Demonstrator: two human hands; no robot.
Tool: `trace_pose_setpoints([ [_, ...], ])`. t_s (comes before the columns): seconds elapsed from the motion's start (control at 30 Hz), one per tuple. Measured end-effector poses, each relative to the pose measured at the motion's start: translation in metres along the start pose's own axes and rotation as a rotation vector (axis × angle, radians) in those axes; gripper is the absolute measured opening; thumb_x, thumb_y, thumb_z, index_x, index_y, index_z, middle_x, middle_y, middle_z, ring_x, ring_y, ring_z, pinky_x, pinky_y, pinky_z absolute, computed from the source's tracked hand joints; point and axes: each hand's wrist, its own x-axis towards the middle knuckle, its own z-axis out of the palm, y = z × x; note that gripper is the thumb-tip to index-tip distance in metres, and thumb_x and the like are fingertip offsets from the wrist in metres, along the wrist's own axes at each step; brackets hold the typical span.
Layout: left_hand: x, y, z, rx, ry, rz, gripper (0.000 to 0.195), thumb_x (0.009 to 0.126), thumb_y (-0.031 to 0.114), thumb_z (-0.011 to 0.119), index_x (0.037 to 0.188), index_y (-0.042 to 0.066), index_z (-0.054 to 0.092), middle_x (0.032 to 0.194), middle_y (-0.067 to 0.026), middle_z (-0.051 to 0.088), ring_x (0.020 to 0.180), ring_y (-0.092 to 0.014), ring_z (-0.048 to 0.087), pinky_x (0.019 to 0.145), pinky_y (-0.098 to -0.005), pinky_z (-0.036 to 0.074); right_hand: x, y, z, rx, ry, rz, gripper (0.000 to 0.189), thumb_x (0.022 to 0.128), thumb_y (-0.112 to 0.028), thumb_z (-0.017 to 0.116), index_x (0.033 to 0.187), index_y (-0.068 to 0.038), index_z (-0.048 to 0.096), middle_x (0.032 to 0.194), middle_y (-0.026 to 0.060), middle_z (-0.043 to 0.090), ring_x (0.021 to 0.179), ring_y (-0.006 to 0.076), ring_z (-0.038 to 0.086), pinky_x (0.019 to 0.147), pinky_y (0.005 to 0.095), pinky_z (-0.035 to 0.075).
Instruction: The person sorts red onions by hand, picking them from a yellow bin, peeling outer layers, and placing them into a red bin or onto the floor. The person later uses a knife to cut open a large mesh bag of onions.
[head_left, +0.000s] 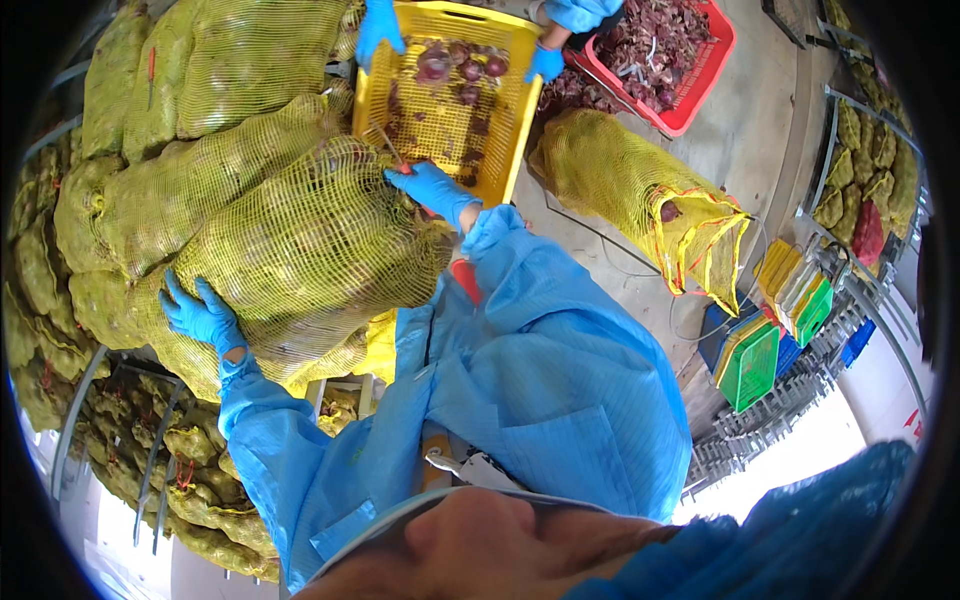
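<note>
A full yellow mesh sack lies on other stacked sacks in front of me. My left hand, in a blue glove, rests on its near left side with the fingers spread. My right hand, also gloved, is at the sack's far right end, closed around the red handle of a slim-bladed knife. The blade points away, in front of a yellow plastic crate. Several red onions and loose skins lie in the crate. A co-worker's two blue-gloved hands are on its far sides.
More filled mesh sacks are piled at the left, one with a red-handled tool on it. At the right, an open-mouthed mesh sack lies on the floor. A red crate holds onion skins. Green baskets stand farther right.
</note>
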Motion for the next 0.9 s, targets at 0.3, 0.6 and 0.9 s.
trace_pose_setpoints([
  [0.3, -0.001, -0.009, 0.006, 0.050, -0.006, 0.022, 0.065, 0.084, 0.063, 0.030, 0.129, 0.018, 0.044, 0.128, -0.0234, 0.040, 0.109, -0.041, 0.043, 0.091, -0.0502, 0.032, -0.054, 0.074, -0.052, -0.046, 0.216, -0.067, 0.039, 0.080, -0.044, 0.060, 0.085, -0.006, 0.052, 0.073, 0.0151, 0.058, 0.064, 0.0294, 0.058, 0.063, 0.0383, 0.046],
  [0.6, 0.000, -0.009, 0.009, 0.077, 0.003, 0.047, 0.064, 0.085, 0.061, 0.029, 0.130, 0.018, 0.044, 0.127, -0.0233, 0.041, 0.108, -0.040, 0.043, 0.089, -0.0510, 0.034, -0.115, 0.049, -0.050, -0.355, 0.237, -0.381, 0.023, 0.080, -0.035, 0.058, 0.087, -0.013, 0.059, 0.077, 0.0104, 0.061, 0.070, 0.0305, 0.060, 0.059, 0.0402, 0.047],
  [0.9, -0.002, -0.010, 0.010, 0.114, 0.028, 0.085, 0.065, 0.085, 0.062, 0.029, 0.130, 0.018, 0.043, 0.128, -0.0211, 0.040, 0.107, -0.040, 0.044, 0.088, -0.0501, 0.034, -0.092, 0.033, -0.062, -0.610, 0.302, -0.688, 0.016, 0.075, -0.029, 0.061, 0.072, -0.013, 0.062, 0.065, 0.0059, 0.059, 0.057, 0.0259, 0.058, 0.052, 0.0373, 0.047],
])
